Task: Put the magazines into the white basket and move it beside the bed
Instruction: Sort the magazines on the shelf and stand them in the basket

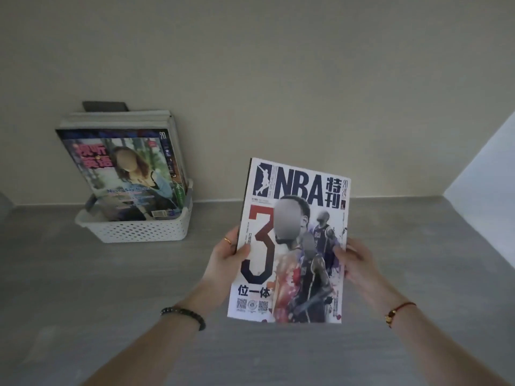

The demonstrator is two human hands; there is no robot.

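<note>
Both hands (227,257) grip NBA magazine (289,240); upright; long axis vertical

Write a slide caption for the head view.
Left hand and right hand hold an NBA magazine; a white basket with other magazines stands by the wall.

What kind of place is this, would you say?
Likely a room in a home, though little shows: a plain beige wall meeting a grey floor, a white basket of magazines near it, plus a held NBA magazine.
</note>
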